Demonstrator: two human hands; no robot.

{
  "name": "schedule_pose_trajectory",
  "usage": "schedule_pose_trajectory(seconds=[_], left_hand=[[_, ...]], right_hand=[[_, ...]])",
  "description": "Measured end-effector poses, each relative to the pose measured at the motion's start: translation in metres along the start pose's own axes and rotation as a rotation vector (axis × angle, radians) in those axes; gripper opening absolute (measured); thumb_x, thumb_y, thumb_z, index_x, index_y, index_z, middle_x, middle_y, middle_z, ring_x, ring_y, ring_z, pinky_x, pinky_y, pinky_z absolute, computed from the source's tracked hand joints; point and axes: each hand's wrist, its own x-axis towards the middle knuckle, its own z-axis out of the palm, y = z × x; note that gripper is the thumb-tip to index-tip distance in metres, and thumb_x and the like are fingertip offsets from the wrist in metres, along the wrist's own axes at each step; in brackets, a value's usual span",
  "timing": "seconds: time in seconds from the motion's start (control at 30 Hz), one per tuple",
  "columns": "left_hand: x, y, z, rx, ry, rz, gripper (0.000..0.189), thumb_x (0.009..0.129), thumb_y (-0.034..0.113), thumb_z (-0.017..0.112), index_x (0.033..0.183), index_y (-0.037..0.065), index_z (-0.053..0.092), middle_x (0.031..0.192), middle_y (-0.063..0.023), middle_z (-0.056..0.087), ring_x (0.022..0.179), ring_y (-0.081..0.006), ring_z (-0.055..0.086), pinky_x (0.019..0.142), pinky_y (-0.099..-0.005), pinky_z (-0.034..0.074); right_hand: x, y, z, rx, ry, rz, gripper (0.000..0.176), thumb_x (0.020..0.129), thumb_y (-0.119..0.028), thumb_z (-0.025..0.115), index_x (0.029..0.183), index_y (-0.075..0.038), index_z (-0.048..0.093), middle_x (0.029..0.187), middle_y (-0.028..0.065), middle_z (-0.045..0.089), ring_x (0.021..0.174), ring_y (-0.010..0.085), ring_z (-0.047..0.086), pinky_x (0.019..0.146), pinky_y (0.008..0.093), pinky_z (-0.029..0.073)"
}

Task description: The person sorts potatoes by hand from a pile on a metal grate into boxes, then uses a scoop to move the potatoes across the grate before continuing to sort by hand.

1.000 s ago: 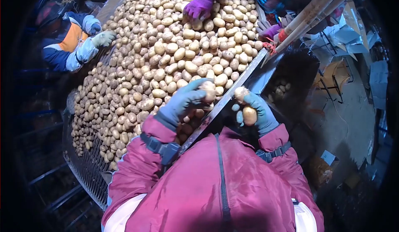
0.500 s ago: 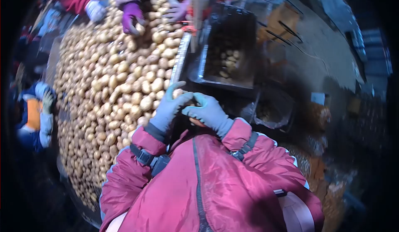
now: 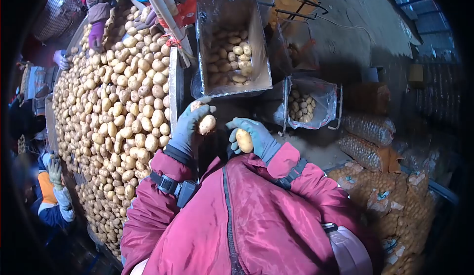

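My left hand [image 3: 184, 131], in a grey-green glove, is closed around a pale potato [image 3: 207, 124]. A second potato [image 3: 197, 105] shows between its thumb and fingers. My right hand [image 3: 260, 136], gloved alike, grips a smooth yellowish potato [image 3: 244, 141] whose near end sticks out of the fingers. Both hands are in front of my jacket, a little apart, just right of the metal edge [image 3: 173, 90] of a table heaped with potatoes [image 3: 118, 108].
Beyond my hands stands a lined box [image 3: 260, 80] partly filled with potatoes. To its right, a plastic-lined bag on a frame [image 3: 323, 110] holds more. Full net sacks [image 3: 395, 196] lie at the right. Co-workers' gloved hands [image 3: 97, 36] are over the heap; a wooden post [image 3: 165, 11] rises nearby.
My hands have moved apart, and the potatoes in them now show clearly. The view has shifted, bringing the box and framed bag out of blur. Co-workers' hands have moved over the heap.
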Motion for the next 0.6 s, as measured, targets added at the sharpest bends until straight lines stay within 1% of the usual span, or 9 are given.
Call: schedule_pose_trajectory(seconds=[0.07,0.13,0.2,0.23,0.37,0.4,0.43,0.47,0.6], left_hand=[[0.01,0.001,0.003,0.011,0.042,0.024,0.044,0.092,0.015,0.068,0.133,0.004,0.056,0.105,-0.0096,0.067,0.081,-0.0171,0.066,0.069,-0.0297,0.057],[0.022,-0.001,0.033,0.911,-0.106,0.755,0.052,0.091,0.022,0.071,0.136,0.003,0.054,0.106,-0.0102,0.067,0.084,-0.0163,0.068,0.07,-0.0285,0.057],[-0.016,0.067,0.138,0.367,-0.075,0.152,0.065,0.09,0.033,0.074,0.141,0.001,0.051,0.119,-0.0174,0.064,0.103,-0.0229,0.067,0.086,-0.0331,0.056],[-0.007,0.05,0.152,0.375,-0.103,0.126,0.071,0.089,0.039,0.074,0.143,0.001,0.048,0.126,-0.02,0.061,0.112,-0.0258,0.063,0.094,-0.0346,0.052],[0.032,0.012,0.111,0.592,-0.104,0.154,0.078,0.09,0.047,0.072,0.147,0.0,0.045,0.142,-0.0254,0.051,0.133,-0.0328,0.05,0.113,-0.0378,0.036],[0.045,-0.014,0.068,0.949,-0.067,0.631,0.071,0.091,0.041,0.072,0.144,0.0,0.049,0.134,-0.0183,0.059,0.122,-0.0289,0.057,0.104,-0.0357,0.044],[0.026,0.003,0.063,0.784,-0.035,0.472,0.064,0.093,0.037,0.071,0.143,0.001,0.051,0.127,-0.0131,0.062,0.112,-0.0235,0.06,0.097,-0.0322,0.047],[0.005,0.02,0.061,0.616,-0.002,0.314,0.058,0.095,0.033,0.069,0.141,0.002,0.054,0.12,-0.0079,0.064,0.103,-0.0181,0.063,0.091,-0.0288,0.05],[-0.006,-0.015,-0.014,0.525,0.009,0.223,0.043,0.1,0.024,0.064,0.14,0.007,0.057,0.107,0.0041,0.063,0.085,-0.0041,0.058,0.073,-0.0195,0.047]], right_hand=[[0.003,0.027,-0.018,0.287,0.105,0.201,0.038,0.101,-0.036,0.059,0.12,-0.004,0.062,0.088,0.0181,0.07,0.066,0.0294,0.071,0.059,0.0402,0.061],[0.004,0.048,-0.039,0.253,0.064,0.353,0.048,0.102,-0.041,0.054,0.126,0.0,0.057,0.091,0.0233,0.071,0.073,0.0349,0.071,0.067,0.0482,0.062],[0.045,0.112,-0.087,0.491,-0.297,0.409,0.048,0.103,-0.04,0.05,0.127,0.002,0.056,0.095,0.0255,0.07,0.084,0.0398,0.07,0.078,0.0542,0.059],[0.107,0.223,-0.171,0.232,0.019,0.335,0.034,0.105,-0.016,0.044,0.13,0.001,0.059,0.115,0.0147,0.067,0.085,0.0271,0.069,0.08,0.0425,0.058],[0.058,0.122,-0.133,0.558,-0.381,0.232,0.041,0.104,-0.031,0.05,0.127,0.002,0.058,0.111,0.0195,0.068,0.092,0.0363,0.068,0.084,0.0482,0.058],[0.048,0.096,-0.118,0.609,-0.38,0.202,0.044,0.103,-0.035,0.051,0.126,0.002,0.058,0.11,0.0207,0.068,0.094,0.0386,0.068,0.085,0.0497,0.057],[0.033,0.081,-0.094,0.868,0.049,0.169,0.046,0.103,-0.037,0.054,0.131,-0.001,0.057,0.112,0.0173,0.068,0.096,0.0345,0.068,0.087,0.0463,0.058],[0.019,0.039,-0.056,0.412,0.052,0.032,0.048,0.103,-0.039,0.055,0.134,-0.002,0.056,0.114,0.0161,0.067,0.099,0.0308,0.068,0.087,0.0451,0.058],[0.03,-0.016,-0.024,0.049,-0.108,-0.158,0.055,0.106,-0.043,0.047,0.143,-0.002,0.048,0.131,0.0189,0.061,0.117,0.0359,0.063,0.101,0.0494,0.053]])
